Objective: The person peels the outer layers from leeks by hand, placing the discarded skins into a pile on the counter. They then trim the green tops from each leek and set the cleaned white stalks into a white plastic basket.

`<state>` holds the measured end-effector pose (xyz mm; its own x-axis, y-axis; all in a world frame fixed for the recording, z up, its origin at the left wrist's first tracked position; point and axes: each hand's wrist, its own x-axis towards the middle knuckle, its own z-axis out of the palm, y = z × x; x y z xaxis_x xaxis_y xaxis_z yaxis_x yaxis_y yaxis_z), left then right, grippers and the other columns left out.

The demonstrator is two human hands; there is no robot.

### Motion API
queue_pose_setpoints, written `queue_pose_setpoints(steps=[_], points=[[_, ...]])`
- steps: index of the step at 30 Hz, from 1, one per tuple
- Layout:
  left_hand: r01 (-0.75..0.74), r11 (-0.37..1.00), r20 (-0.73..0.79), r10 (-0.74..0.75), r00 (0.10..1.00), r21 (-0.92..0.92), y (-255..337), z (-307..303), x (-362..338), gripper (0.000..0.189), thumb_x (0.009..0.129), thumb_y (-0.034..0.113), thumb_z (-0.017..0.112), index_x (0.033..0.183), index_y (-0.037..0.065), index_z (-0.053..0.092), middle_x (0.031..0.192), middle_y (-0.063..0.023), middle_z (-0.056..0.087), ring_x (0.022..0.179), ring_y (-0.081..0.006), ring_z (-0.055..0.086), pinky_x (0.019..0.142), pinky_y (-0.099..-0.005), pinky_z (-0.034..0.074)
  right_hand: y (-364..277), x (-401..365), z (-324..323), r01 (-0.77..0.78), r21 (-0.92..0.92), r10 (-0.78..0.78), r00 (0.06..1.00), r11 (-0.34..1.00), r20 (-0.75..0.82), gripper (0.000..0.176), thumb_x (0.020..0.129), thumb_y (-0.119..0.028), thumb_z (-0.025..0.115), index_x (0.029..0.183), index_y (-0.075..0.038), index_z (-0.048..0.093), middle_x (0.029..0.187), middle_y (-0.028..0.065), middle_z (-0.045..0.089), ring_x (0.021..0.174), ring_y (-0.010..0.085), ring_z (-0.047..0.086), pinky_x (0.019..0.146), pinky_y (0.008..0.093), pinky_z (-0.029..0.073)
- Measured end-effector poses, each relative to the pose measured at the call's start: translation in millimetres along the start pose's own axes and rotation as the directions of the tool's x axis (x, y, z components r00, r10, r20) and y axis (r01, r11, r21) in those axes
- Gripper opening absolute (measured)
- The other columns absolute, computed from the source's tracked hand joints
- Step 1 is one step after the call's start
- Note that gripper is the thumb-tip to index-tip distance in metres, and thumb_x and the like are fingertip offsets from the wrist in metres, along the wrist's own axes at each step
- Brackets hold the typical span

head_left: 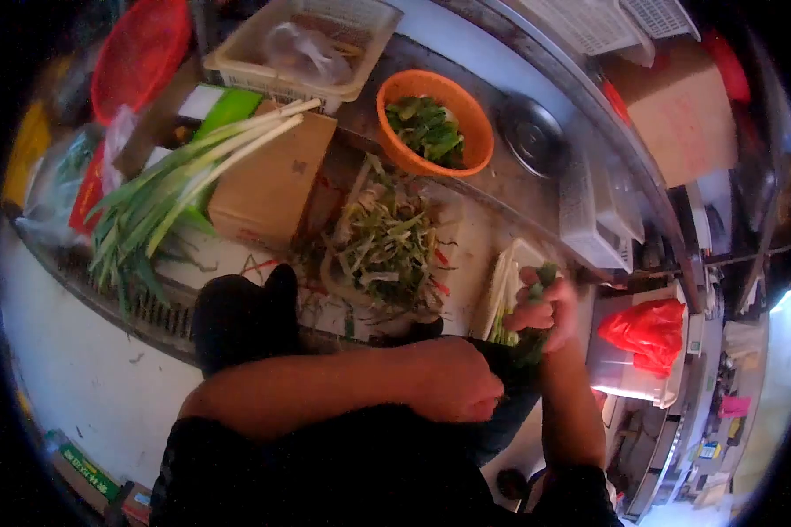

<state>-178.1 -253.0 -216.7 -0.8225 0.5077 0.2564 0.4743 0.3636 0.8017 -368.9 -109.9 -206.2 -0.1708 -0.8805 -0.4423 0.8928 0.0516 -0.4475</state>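
My right hand point(549, 307) is closed around a bunch of dark green leaves point(531, 344), which stick out above and below the fingers. To its left, my left hand point(457, 382) is curled over my lap; whatever its fingers may pinch is hidden. Just beyond my right hand lies a pale tray point(525, 253) of white and green stalks point(504, 294). A heap of green trimmings point(391, 246) fills a container on the floor in front of me. Behind the heap, an orange basket point(476, 104) holds leafy greens point(426, 132).
Long green onions point(198, 176) rest across a cardboard box point(277, 180) at the left. A cream crate point(360, 44) with a plastic bag stands behind. A black lid point(534, 136), white baskets point(593, 215) and a bin point(624, 378) with a red bag point(646, 334) are at the right.
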Motion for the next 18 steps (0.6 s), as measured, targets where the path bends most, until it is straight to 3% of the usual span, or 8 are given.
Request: queue_pose_setpoints(steps=[2, 4, 6, 8, 10, 12, 16, 18], points=[[0.131, 0.99, -0.029, -0.129, 0.991, 0.057, -5, 1, 1, 0.028, 0.088, 0.032, 0.049, 0.078, 0.007, 0.058, 0.072, -0.0162, 0.064, 0.072, -0.0377, 0.064, 0.063, -0.0496, 0.051, -14, 4, -15, 0.001, -0.176, -0.025, 0.99, 0.984, -0.136, 0.019, 0.079, -0.017, 0.054, 0.096, -0.011, 0.057, 0.055, -0.005, 0.044, 0.043, 0.0051, 0.038, 0.062, 0.0328, 0.042], [0.251, 0.963, -0.064, -0.245, 0.967, 0.098, -18, 4, 2, 0.029, 0.088, 0.032, 0.049, 0.08, 0.007, 0.061, 0.072, -0.0164, 0.064, 0.073, -0.0375, 0.065, 0.064, -0.0489, 0.051, -6, 23, -30, 0.012, -0.139, -0.036, 0.986, 0.99, -0.164, 0.023, 0.082, -0.023, 0.053, 0.096, -0.005, 0.056, 0.061, 0.0016, 0.049, 0.048, 0.0118, 0.044, 0.056, 0.0317, 0.042], [0.517, 0.815, -0.032, -0.528, 0.849, 0.261, -47, 6, -1, 0.035, 0.089, 0.033, 0.048, 0.086, 0.004, 0.067, 0.077, -0.0177, 0.066, 0.077, -0.0368, 0.066, 0.069, -0.0475, 0.053, 6, 51, -29, 0.047, -0.156, -0.123, 0.843, 0.987, -0.524, 0.025, 0.083, -0.025, 0.053, 0.097, -0.005, 0.056, 0.069, 0.0065, 0.055, 0.058, 0.018, 0.051, 0.064, 0.037, 0.045], [0.513, 0.792, -0.016, -0.538, 0.843, 0.33, -84, 29, -3, 0.035, 0.089, 0.03, 0.049, 0.088, 0.001, 0.068, 0.082, -0.0184, 0.066, 0.08, -0.0365, 0.065, 0.071, -0.0484, 0.053, 1, 77, -58, 0.077, -0.168, -0.139, 0.904, 0.983, -0.404, 0.028, 0.084, -0.027, 0.055, 0.099, -0.004, 0.056, 0.081, 0.0121, 0.059, 0.071, 0.0237, 0.055, 0.073, 0.0408, 0.047], [0.498, 0.767, 0.003, -0.546, 0.838, 0.404, -96, 42, -8, 0.034, 0.089, 0.027, 0.049, 0.09, -0.001, 0.069, 0.086, -0.0191, 0.066, 0.083, -0.0361, 0.065, 0.074, -0.0493, 0.053, -11, 113, -61, 0.228, -0.115, -0.255, 0.857, 0.967, -0.448, 0.031, 0.085, -0.027, 0.054, 0.104, -0.003, 0.055, 0.088, 0.015, 0.06, 0.08, 0.0265, 0.058, 0.08, 0.044, 0.048], [0.536, 0.718, -0.118, -0.547, 0.829, 0.444, -98, 48, -10, 0.026, 0.086, 0.018, 0.052, 0.09, -0.003, 0.068, 0.096, -0.0208, 0.064, 0.088, -0.0358, 0.063, 0.074, -0.0527, 0.052, -46, 156, -70, 0.313, -0.137, -0.341, 0.839, 0.94, -0.424, 0.035, 0.086, -0.028, 0.054, 0.109, -0.002, 0.054, 0.098, 0.0178, 0.061, 0.09, 0.0303, 0.059, 0.088, 0.0481, 0.046], [0.584, 0.733, -0.066, -0.603, 0.795, 0.347, -92, 31, -12, 0.022, 0.082, 0.013, 0.054, 0.092, -0.002, 0.068, 0.099, -0.021, 0.063, 0.09, -0.0349, 0.062, 0.078, -0.0547, 0.05, -101, 198, 19, 0.448, -0.285, -0.509, 0.838, 0.847, -0.197, 0.06, 0.088, -0.046, 0.053, 0.125, 0.0, 0.043, 0.121, 0.0181, 0.055, 0.111, 0.036, 0.053, 0.099, 0.05, 0.039], [0.56, 0.723, -0.048, -0.595, 0.802, 0.404, -95, 21, -10, 0.023, 0.083, 0.013, 0.053, 0.093, -0.001, 0.068, 0.096, -0.0212, 0.063, 0.09, -0.0355, 0.062, 0.081, -0.0545, 0.049, -115, 213, 26, 0.431, -0.237, -0.484, 0.837, 0.871, -0.255, 0.065, 0.087, -0.05, 0.054, 0.127, -0.001, 0.042, 0.123, 0.0177, 0.054, 0.113, 0.0355, 0.052, 0.1, 0.0489, 0.038]])
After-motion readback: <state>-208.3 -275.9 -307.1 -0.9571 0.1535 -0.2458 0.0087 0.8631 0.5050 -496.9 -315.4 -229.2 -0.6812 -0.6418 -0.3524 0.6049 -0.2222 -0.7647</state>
